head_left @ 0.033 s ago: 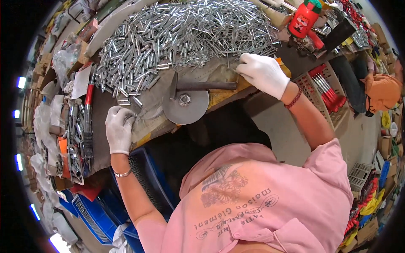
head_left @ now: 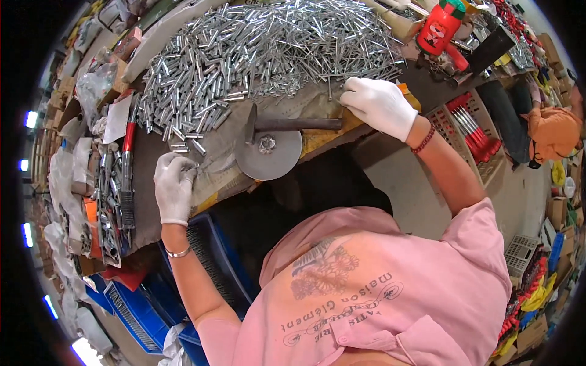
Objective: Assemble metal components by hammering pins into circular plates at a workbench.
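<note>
Both my hands wear white gloves. At the bench's left front, my left hand [head_left: 174, 190] has its fingers curled together; anything in them is too small or hidden to name. My right hand [head_left: 381, 107] is closed in a pinch by the front edge of the metal pile, and what sits between its fingertips does not show. Between the hands lies a hammer [head_left: 299, 124], its head to the left. Its handle passes above a round grey disc [head_left: 274, 161] with a small cluster of metal bits at its centre. Behind spreads a big heap of silvery metal pins and tubes [head_left: 262, 52].
A red bottle with a green cap [head_left: 441, 27] stands at the back right. Red-handled tools fill a plastic crate [head_left: 479, 168] at the right. Assorted tools [head_left: 110, 201] lie along the left. Blue bins [head_left: 226, 262] sit below the bench. Another person in orange [head_left: 552, 131] is at far right.
My right hand has shifted very slightly left, and my left hand a touch to the right. The hammer, disc and metal heap stay where they were.
</note>
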